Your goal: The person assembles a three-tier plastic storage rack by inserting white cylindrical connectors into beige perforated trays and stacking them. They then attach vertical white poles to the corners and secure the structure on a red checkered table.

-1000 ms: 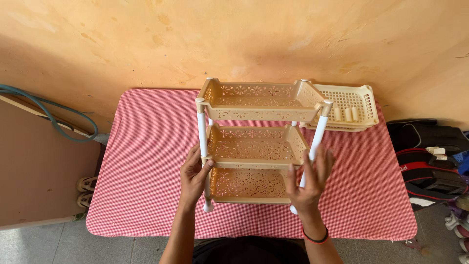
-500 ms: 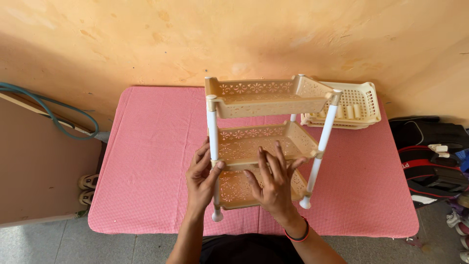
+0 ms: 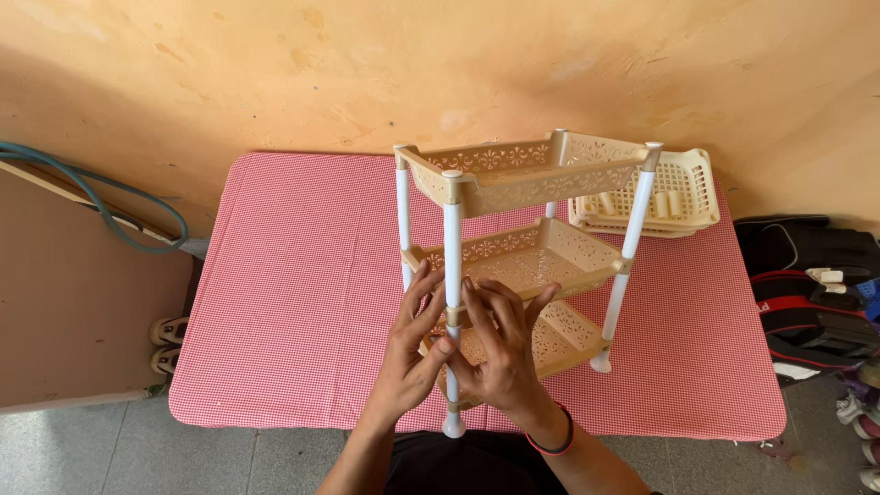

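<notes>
A three-tier beige plastic rack [image 3: 527,174] with white upright poles stands on the table covered by a red-and-white checked cloth [image 3: 293,293], one corner turned toward me. My left hand [image 3: 408,353] and my right hand [image 3: 500,353] press from both sides on the nearest white pole [image 3: 452,247], at the middle shelf's corner. Fingers are spread along the pole and the shelf edge. A dark band with a red edge circles my right wrist.
Cream plastic baskets [image 3: 683,188] with short tubes inside are stacked at the table's back right, against an orange wall. A blue-green hose [image 3: 101,206] hangs at left above a brown board. Dark bags [image 3: 816,275] and shoes lie at right; sandals [image 3: 165,330] at left.
The rack has been turned, so a corner pole now faces me instead of the long side. Both hands moved from the rack's front poles and middle shelf onto that single near pole.
</notes>
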